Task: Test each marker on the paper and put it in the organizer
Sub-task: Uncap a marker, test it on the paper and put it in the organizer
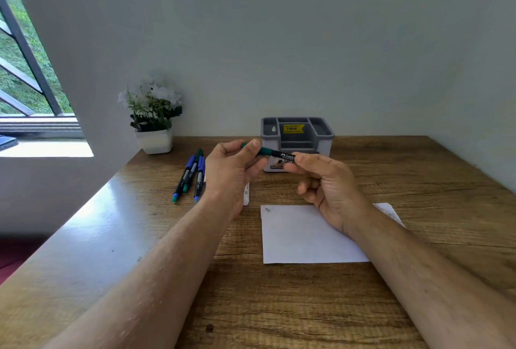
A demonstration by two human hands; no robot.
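Note:
A green-capped black marker (275,152) is held level above the wooden table, in front of the grey organizer (297,136). My left hand (234,170) pinches its green cap end. My right hand (326,181) grips the black barrel. The white paper (301,237) lies below my right hand, with a small scribble at its top left corner. Three more markers (191,175) with blue and green caps lie to the left of my left hand. A white marker (246,193) lies partly hidden behind my left wrist.
A white pot of white flowers (153,122) stands at the back left by the wall. The organizer stands against the back wall and bears a yellow price sticker (293,128). A window (25,69) opens at the far left beyond the table's edge.

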